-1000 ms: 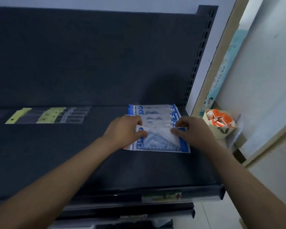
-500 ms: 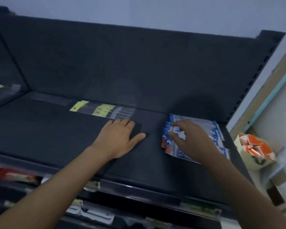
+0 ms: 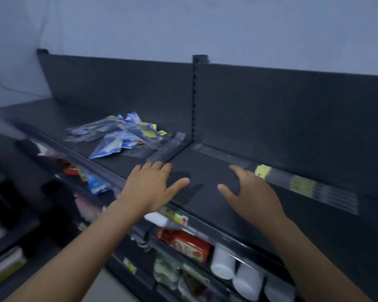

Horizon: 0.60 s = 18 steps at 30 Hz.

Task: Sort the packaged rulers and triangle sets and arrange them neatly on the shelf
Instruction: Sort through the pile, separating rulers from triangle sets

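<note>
left hand, right hand: hands spread, empty | packet pile left of both, apart

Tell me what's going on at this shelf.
A person is sorting packaged stationery on a dark shelf. The left hand and the right hand are both open and empty, spread low over the shelf's bare middle. A jumbled pile of ruler and triangle packs lies unsorted to the left. A neat row of ruler packs with yellow tags runs along the back on the right.
</note>
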Each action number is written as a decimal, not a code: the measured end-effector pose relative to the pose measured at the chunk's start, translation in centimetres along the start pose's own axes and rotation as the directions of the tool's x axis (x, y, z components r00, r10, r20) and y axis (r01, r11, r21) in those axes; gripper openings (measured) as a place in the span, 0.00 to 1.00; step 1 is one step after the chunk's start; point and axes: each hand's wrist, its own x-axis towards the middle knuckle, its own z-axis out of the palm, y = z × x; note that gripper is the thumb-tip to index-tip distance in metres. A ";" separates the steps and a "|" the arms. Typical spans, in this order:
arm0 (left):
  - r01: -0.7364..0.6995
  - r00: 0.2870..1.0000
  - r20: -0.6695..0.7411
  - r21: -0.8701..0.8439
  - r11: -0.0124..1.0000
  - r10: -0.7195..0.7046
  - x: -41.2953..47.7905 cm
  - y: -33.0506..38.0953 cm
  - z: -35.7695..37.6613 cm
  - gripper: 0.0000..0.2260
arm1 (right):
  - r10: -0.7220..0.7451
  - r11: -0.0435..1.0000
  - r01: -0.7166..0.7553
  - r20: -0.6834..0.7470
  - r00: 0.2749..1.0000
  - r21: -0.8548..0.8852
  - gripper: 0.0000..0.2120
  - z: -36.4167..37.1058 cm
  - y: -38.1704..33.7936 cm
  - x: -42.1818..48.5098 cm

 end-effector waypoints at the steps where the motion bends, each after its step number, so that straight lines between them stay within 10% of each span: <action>1: 0.033 0.999 -0.004 0.010 0.999 -0.033 -0.1 -2.4 -0.1 0.38 | 0.009 1.000 -0.009 0.012 1.000 -0.005 0.32 1.3 -1.8 1.1; 18: 0.282 0.951 0.095 0.114 0.953 -0.293 7.0 -25.6 3.1 0.31 | -0.102 0.995 0.104 0.223 0.969 0.005 0.24 15.7 -20.1 20.0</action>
